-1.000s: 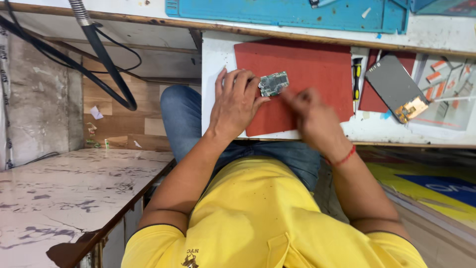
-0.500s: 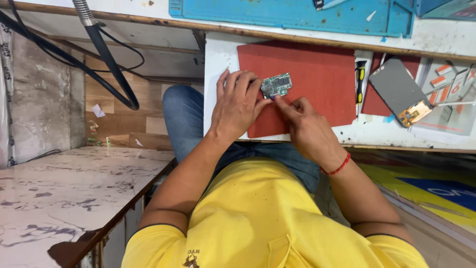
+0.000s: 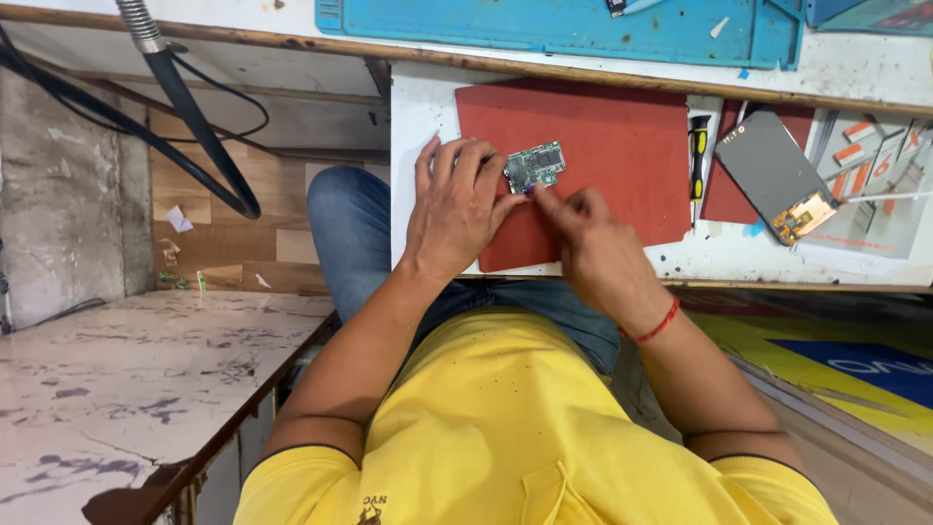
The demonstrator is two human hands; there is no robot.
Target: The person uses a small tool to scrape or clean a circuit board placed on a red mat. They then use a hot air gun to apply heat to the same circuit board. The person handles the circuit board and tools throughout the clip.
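Two hands [image 3: 457, 209] [image 3: 598, 248] on circuit board [image 3: 535, 166], red mat [image 3: 622, 146].

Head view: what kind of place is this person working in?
Most likely a phone or electronics repair bench. The left hand steadies a small green circuit board on a red work mat, the right hand works at it, and an opened phone lies beside a yellow-handled screwdriver.

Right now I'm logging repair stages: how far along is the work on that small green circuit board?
Done: the dark opened phone lies aside, board removed. In hand: left hand steadies the small green circuit board on the red mat; right hand works its edge. Left: board still outside the phone.
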